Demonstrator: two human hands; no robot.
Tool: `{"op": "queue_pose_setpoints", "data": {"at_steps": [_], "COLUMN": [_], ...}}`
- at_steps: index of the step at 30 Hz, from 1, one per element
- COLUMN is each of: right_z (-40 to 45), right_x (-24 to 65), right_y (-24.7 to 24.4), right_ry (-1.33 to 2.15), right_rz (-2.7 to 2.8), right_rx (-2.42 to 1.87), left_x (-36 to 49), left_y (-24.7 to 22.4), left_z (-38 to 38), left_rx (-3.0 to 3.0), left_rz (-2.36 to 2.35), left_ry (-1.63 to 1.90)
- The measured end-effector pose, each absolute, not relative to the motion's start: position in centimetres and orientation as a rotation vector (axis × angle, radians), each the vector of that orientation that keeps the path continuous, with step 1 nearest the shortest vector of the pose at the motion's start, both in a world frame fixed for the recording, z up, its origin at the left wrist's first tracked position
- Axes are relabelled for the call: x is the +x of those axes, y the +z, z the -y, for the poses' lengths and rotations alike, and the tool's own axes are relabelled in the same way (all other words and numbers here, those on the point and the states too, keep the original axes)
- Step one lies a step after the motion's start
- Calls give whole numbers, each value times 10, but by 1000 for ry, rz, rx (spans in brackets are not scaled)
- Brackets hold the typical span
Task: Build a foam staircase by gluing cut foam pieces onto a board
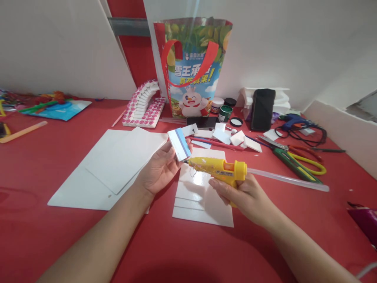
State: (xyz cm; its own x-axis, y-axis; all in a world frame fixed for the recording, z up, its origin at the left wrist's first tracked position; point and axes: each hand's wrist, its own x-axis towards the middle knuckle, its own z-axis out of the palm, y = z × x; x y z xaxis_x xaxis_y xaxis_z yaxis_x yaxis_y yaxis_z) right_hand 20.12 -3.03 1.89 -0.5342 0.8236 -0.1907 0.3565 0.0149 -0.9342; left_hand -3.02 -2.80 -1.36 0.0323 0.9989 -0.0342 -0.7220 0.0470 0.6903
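Left hand (160, 169) pinches a card (178, 144); right hand (250, 195) grips a glue gun (213, 166), nozzle (185, 161) near the card's lower edge.

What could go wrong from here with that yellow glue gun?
If the yellow glue gun in the right hand is hot, its nozzle could burn the left hand close by. Glue might also miss the small blue-and-white piece and drip onto the white board below. The clear glue stick juts out behind, so it could bump the green tool if the gun swings.
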Motion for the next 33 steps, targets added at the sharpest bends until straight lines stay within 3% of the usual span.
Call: {"op": "queue_pose_setpoints", "data": {"at_steps": [11, 33], "right_z": [25, 27], "right_x": [202, 202], "right_y": [27, 23], "right_ry": [1589, 1458], "right_rz": [1625, 1632], "right_rx": [-938, -1041], "left_x": [-30, -29], "left_y": [-18, -17], "left_z": [31, 36], "left_rx": [588, 665], "left_rz": [-556, -533], "left_ry": [1279, 1130]}}
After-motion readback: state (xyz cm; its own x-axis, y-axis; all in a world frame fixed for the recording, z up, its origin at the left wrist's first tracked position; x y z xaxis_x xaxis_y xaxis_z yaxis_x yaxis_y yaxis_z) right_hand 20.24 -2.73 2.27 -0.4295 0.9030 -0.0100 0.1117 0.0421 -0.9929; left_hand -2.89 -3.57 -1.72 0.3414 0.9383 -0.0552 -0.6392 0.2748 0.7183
